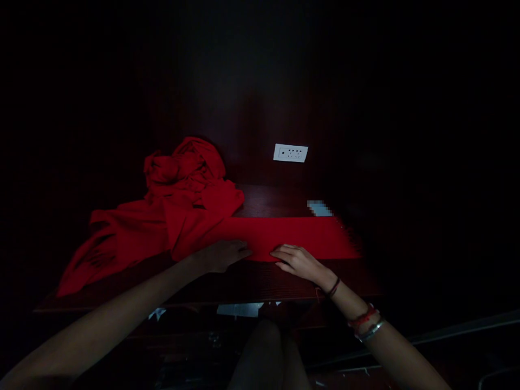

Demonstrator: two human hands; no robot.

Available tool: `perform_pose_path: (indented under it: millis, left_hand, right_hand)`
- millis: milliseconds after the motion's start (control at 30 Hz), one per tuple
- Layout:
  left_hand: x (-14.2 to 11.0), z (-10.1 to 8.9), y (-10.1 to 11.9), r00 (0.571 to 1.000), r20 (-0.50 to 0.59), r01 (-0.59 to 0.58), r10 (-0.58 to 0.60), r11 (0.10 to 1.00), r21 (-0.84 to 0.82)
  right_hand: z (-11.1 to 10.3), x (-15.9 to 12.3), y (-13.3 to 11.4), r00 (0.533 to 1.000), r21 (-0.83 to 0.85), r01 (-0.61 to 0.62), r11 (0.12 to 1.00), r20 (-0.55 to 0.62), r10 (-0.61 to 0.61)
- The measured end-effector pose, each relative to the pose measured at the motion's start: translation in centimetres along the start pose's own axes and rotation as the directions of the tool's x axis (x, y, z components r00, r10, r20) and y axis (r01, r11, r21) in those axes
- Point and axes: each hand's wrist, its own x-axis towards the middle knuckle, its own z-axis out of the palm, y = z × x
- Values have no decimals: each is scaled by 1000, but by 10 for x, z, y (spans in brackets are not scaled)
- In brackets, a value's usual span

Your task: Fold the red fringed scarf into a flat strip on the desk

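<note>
A long red cloth (190, 216) lies on a dark wooden table (252, 284). Its left part is bunched in a heap, and a flat folded strip (309, 235) runs to the right. My left hand (221, 254) rests flat on the near edge of the strip, fingers stretched out. My right hand (296, 261) lies beside it, also flat on the strip's near edge, fingers extended. The two hands are a short gap apart. My right wrist carries several bracelets.
The room is very dark. A white wall socket plate (290, 153) sits on the dark panel behind the table. A small pale object (319, 208) lies at the table's back right. Pale scraps (239, 309) show under the table's front edge.
</note>
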Motion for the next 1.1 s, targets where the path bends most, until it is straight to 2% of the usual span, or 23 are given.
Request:
perform_pose_path:
  millis: [67, 167, 333, 467, 600, 700, 833, 1100]
  left_hand:
    - [4, -1, 1, 999, -44, 30, -29, 999, 20]
    - [10, -1, 4, 987, -153, 53, -43, 997, 62]
    - [14, 7, -2, 956, -292, 19, 14, 994, 111]
    - [11, 13, -9, 921, -378, -56, 92, 993, 105]
    - [7, 12, -7, 911, -369, -121, 186, 974, 193]
    - [6, 12, -5, 905, -369, -127, 211, 963, 239]
    - [6, 14, -4, 893, -397, -124, 212, 964, 237]
    - [6, 14, -4, 897, -406, -113, 176, 978, 175]
  right_hand:
    - [2, 5, -3, 1000, -62, 8, 998, -5, -9]
    - [9, 13, -5, 997, -108, 2, 994, -75, -10]
    - [22, 20, -3, 982, -156, 2, 988, -186, -32]
    - [26, 17, 1, 967, -160, 16, 987, -248, -55]
    - [27, 14, 3, 960, -156, 17, 988, -275, -60]
    - [26, 14, 2, 962, -178, 2, 984, -269, -51]
    - [25, 15, 1, 967, -194, 11, 981, -246, -59]
    - [23, 20, -1, 954, -112, 88, 990, -277, -116]
